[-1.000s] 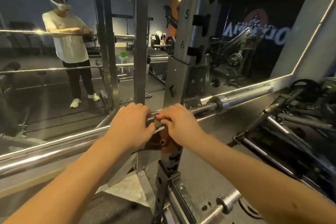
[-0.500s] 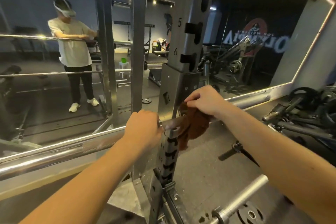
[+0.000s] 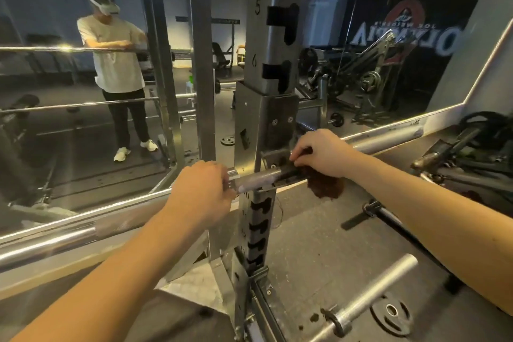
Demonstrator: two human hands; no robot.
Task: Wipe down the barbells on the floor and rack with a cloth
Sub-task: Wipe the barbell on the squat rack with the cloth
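Note:
A steel barbell [image 3: 55,241] lies across the hook of the rack upright [image 3: 266,108], running from lower left to its sleeve [image 3: 388,137] at the right. My left hand [image 3: 200,194] grips the bar just left of the upright. My right hand [image 3: 324,151] holds a brown cloth [image 3: 324,186] against the bar just right of the upright; the cloth hangs below the bar. A second barbell [image 3: 372,297] lies on the floor at the lower right, only its sleeve end in view.
A wall mirror behind the rack reflects a person and more bars. A small weight plate [image 3: 391,311] lies on the floor by the floor barbell. A black bar stand [image 3: 388,219] and a heap of attachments [image 3: 472,153] sit at the right.
My right hand has slid the cloth rightwards along the bar, from beside my left hand to the far side of the upright. My left hand keeps its grip.

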